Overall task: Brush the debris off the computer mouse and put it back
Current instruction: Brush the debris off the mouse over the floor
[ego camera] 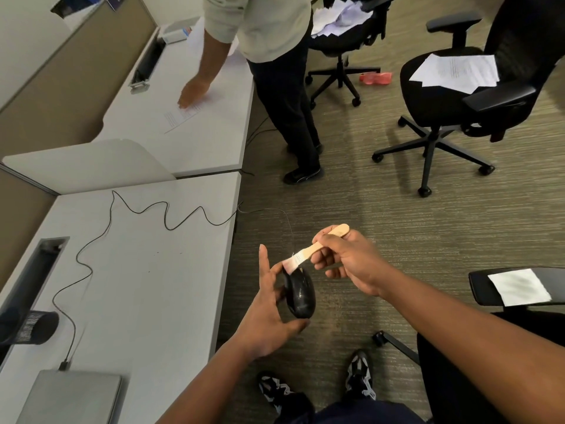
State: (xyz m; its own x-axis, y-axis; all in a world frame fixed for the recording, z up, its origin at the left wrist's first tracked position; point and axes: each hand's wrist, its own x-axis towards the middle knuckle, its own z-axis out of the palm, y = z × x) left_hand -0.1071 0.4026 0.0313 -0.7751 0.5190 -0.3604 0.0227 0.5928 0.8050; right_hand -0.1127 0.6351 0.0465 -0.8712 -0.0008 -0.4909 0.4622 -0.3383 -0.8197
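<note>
My left hand (269, 313) holds a black computer mouse (299, 296) over the carpet, just right of the white desk (146, 270). The mouse's thin black cable (137, 209) runs back in loops across the desk to a closed grey laptop (73, 396). My right hand (348, 264) grips the wooden handle of a small brush (318, 247). The brush's pale bristles touch the top end of the mouse.
A black mesh cup (33, 328) stands at the desk's left. Another person (275, 71) leans over the far desk with papers. Black office chairs (458, 96) holding papers stand on the carpet to the right. A chair armrest with a white paper (516, 286) is near my right arm.
</note>
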